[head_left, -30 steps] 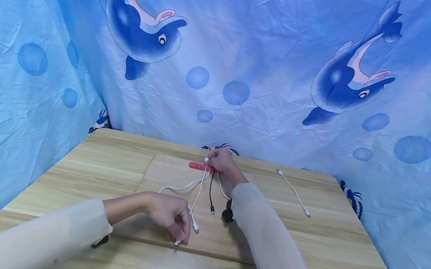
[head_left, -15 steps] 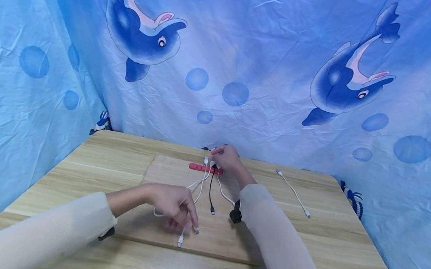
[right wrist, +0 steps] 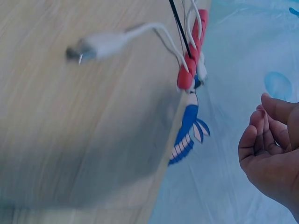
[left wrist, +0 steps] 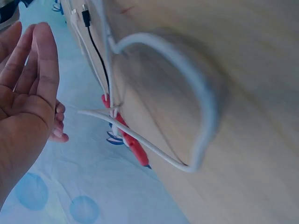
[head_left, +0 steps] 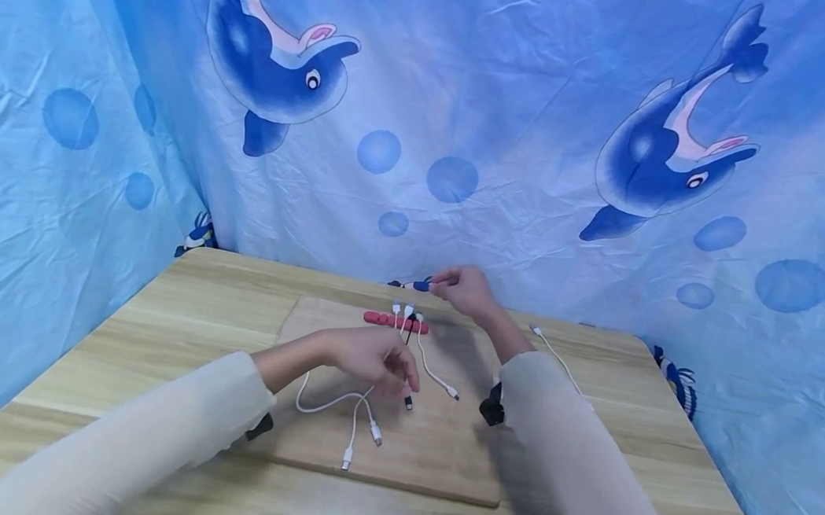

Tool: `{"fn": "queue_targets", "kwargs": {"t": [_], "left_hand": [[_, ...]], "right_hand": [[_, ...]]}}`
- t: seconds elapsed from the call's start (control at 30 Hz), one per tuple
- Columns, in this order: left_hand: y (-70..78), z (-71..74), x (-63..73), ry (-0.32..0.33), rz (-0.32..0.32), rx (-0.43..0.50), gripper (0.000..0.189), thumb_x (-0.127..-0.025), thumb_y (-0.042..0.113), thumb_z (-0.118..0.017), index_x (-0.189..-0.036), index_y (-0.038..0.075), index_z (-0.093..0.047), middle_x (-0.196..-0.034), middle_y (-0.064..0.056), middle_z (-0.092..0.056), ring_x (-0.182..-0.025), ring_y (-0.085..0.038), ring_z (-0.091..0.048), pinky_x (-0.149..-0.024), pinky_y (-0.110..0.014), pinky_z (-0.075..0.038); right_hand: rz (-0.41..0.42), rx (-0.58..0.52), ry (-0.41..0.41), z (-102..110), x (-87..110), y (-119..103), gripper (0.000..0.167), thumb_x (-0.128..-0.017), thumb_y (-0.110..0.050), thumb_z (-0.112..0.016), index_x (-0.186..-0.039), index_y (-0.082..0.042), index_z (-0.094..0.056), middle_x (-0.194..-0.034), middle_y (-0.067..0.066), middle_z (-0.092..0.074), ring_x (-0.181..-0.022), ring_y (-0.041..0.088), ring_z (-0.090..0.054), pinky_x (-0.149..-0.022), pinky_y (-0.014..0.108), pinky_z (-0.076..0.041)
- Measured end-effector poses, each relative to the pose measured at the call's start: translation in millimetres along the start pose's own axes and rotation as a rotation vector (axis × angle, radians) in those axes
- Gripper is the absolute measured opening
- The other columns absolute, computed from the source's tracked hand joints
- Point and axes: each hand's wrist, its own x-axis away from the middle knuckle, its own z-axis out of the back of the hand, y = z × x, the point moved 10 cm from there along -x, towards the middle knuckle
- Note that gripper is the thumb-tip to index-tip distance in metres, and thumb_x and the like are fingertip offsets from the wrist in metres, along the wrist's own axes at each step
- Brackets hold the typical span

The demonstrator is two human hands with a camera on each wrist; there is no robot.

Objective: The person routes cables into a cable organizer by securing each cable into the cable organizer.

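A red cable holder [head_left: 380,318] lies at the back of the wooden board, with white cables and one black cable seated in its slots. My left hand [head_left: 374,357] hovers over the cables with relaxed fingers, holding nothing. Close by is the black cable's plug [left wrist: 86,17], which stands apart from the fingers in the left wrist view. White plugs [head_left: 346,460] lie toward the board's front, and another white plug [right wrist: 93,46] points right of the black one. Behind and right of the holder, my right hand [head_left: 465,291] floats with loosely curled fingers and nothing in them.
The thin wooden board [head_left: 442,476] rests on a wood-grain table [head_left: 130,350]. A separate white cable [head_left: 555,353] lies at the right, partly behind the right sleeve. Blue dolphin-print fabric [head_left: 533,139] rises behind the table and at both sides.
My right hand has left the holder, moving back and to the right. My left hand has let go of a white cable, which lies at the front, and shifted right and back.
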Motion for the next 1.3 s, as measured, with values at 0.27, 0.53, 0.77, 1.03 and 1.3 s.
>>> {"fn": "queue_targets", "kwargs": {"t": [0.27, 0.53, 0.77, 1.03, 1.3], "left_hand": [[11.0, 6.3, -41.8, 0.020, -0.025, -0.059, 0.018, -0.097, 0.004, -0.065, -0.111, -0.003, -0.074, -0.086, -0.009, -0.075, -0.072, -0.006, -0.064, -0.066, -0.021, -0.052], [20.3, -3.0, -77.5, 0.005, -0.058, -0.092, 0.019, -0.096, 0.005, -0.065, -0.112, -0.003, -0.074, -0.086, -0.001, -0.073, -0.072, -0.004, -0.061, -0.067, -0.021, -0.052], [29.0, -8.1, -110.8, 0.035, -0.079, -0.166, 0.019, -0.096, 0.006, -0.066, -0.110, 0.000, -0.075, -0.090, 0.005, -0.072, -0.081, -0.002, -0.063, -0.075, -0.020, -0.053], [40.1, -18.0, -151.1, 0.097, -0.084, -0.330, 0.012, -0.095, 0.010, -0.070, -0.104, 0.006, -0.078, -0.093, 0.001, -0.075, -0.084, 0.000, -0.063, -0.078, -0.013, -0.049], [46.0, -35.9, -190.1, 0.105, -0.110, -0.400, 0.015, -0.096, 0.019, -0.072, -0.106, 0.009, -0.078, -0.097, 0.003, -0.077, -0.087, 0.003, -0.065, -0.079, -0.009, -0.046]], "right_hand": [[0.034, 0.108, 0.029, 38.9, 17.9, 3.4, 0.023, -0.098, -0.013, -0.068, -0.116, 0.002, -0.072, -0.104, 0.017, -0.074, -0.096, 0.031, -0.069, -0.076, 0.033, -0.054], [0.034, 0.181, 0.065, 82.8, 34.5, 23.9, 0.025, -0.099, -0.017, -0.067, -0.116, 0.001, -0.072, -0.108, 0.018, -0.073, -0.096, 0.028, -0.068, -0.078, 0.036, -0.054], [0.013, 0.224, 0.108, 122.4, 52.3, 56.0, 0.028, -0.100, -0.017, -0.066, -0.117, 0.003, -0.071, -0.100, 0.017, -0.074, -0.087, 0.024, -0.067, -0.072, 0.031, -0.053], [-0.035, 0.255, 0.126, 155.1, 72.1, 81.0, 0.028, -0.102, -0.019, -0.064, -0.117, 0.004, -0.070, -0.097, 0.015, -0.073, -0.091, 0.031, -0.065, -0.070, 0.035, -0.053], [-0.102, 0.251, 0.116, 169.6, 86.8, 98.3, 0.032, -0.105, -0.022, -0.060, -0.121, 0.004, -0.067, -0.104, 0.015, -0.070, -0.099, 0.036, -0.064, -0.073, 0.034, -0.053]]}}
